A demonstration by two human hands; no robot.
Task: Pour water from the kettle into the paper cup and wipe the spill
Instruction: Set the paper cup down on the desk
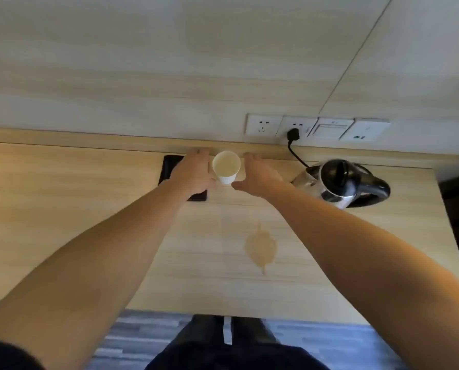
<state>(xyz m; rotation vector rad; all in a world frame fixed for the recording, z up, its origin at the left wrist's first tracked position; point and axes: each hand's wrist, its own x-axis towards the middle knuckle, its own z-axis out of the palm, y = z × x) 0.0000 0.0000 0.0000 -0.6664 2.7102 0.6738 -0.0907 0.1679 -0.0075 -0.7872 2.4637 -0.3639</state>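
Observation:
A white paper cup stands upright near the back of the wooden desk, holding pale liquid. My left hand is just left of the cup and my right hand just right of it, both with fingers spread, flanking it. Whether either hand touches the cup I cannot tell. A steel kettle with a black lid and handle sits on its base to the right of my right hand. A brownish spill lies on the desk in front of the cup.
A black flat pad lies under my left hand. Wall sockets sit behind the desk, with the kettle's black plug and cord in one. The desk's right edge is just past the kettle.

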